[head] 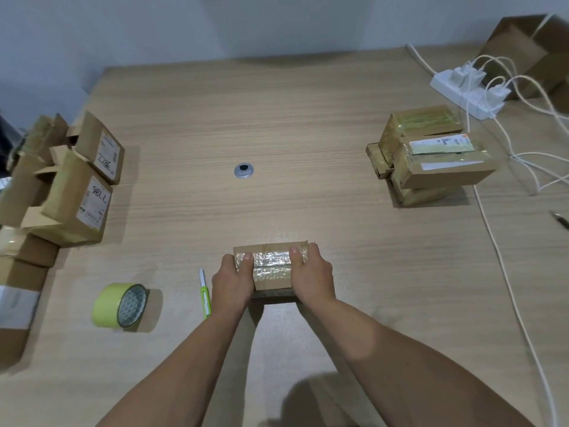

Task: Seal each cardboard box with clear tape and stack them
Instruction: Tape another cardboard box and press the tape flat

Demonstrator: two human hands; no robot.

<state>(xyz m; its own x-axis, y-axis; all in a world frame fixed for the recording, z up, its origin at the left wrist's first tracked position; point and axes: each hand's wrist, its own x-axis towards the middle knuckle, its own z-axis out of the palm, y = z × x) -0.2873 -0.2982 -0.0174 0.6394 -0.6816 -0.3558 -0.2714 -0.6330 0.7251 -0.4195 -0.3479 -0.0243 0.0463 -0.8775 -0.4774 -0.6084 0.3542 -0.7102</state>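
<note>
A: Biggest first, quick.
B: Wood-grain table (308, 103) fills the frame. Pile of boxes (70, 195) at the left edge, brown, flaps sticking up, white labels with handwriting on two.
A: Right side?
B: Open carton (529, 53) in the upper right corner. Below it, centre right, the taped stack (431, 158): several boxes piled unevenly, shiny tape on top. Power strip (468, 90) between carton and stack, white chargers plugged in, cords trailing down the right edge.
A: Task item?
B: Small box (271, 266), lower centre, flat on the table, clear tape along its top seam.
A: Grip?
B: Left hand (232, 280) wraps the box's left end, thumb on the tape. Right hand (312, 277) wraps the right end the same way. Both hold it.
A: Small stuff?
B: Tape roll (121, 305) lower left, on its edge, greenish. Cutter (204, 295), green and white, just beside the left hand. Grommet (244, 171), round, mid-table.
</note>
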